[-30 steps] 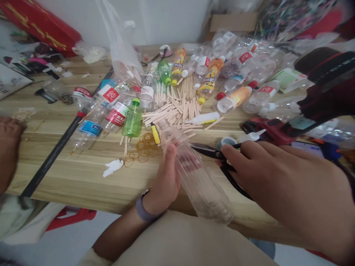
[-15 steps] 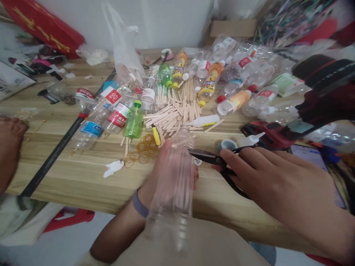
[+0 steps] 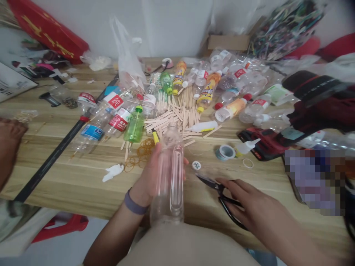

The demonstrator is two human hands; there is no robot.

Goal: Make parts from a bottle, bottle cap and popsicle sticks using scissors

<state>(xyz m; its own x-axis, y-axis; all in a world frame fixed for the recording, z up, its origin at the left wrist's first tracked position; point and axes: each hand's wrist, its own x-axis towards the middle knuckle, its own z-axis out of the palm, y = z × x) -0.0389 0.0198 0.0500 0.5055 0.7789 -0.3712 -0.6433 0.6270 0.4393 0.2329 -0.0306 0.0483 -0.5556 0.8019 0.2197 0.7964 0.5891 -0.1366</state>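
A clear, unlabelled plastic bottle [image 3: 169, 184] points away from me at the table's front edge, its base against my body. Wrapped round its side, my left hand [image 3: 151, 171] wears a purple band at the wrist; some of its fingers show through the plastic. My right hand [image 3: 246, 207] has black-handled scissors [image 3: 209, 181] by the handles, low over the table and apart from the bottle. The scissor blades look closed. Between bottle and scissors lies a white round cap [image 3: 196, 165] with dark print.
Wooden sticks [image 3: 180, 111], rubber bands [image 3: 145, 147] and a white glue bottle [image 3: 248, 146] lie ahead, with a tape roll [image 3: 226, 152]. Many bottles [image 3: 233, 109] crowd the back. A red-black power tool [image 3: 302, 118] stands at right. Another person's hand [image 3: 11, 135] rests at far left.
My right hand has drawn the scissors away from the bottle, down toward the table. The bottle has turned in my left hand and shifted slightly left.
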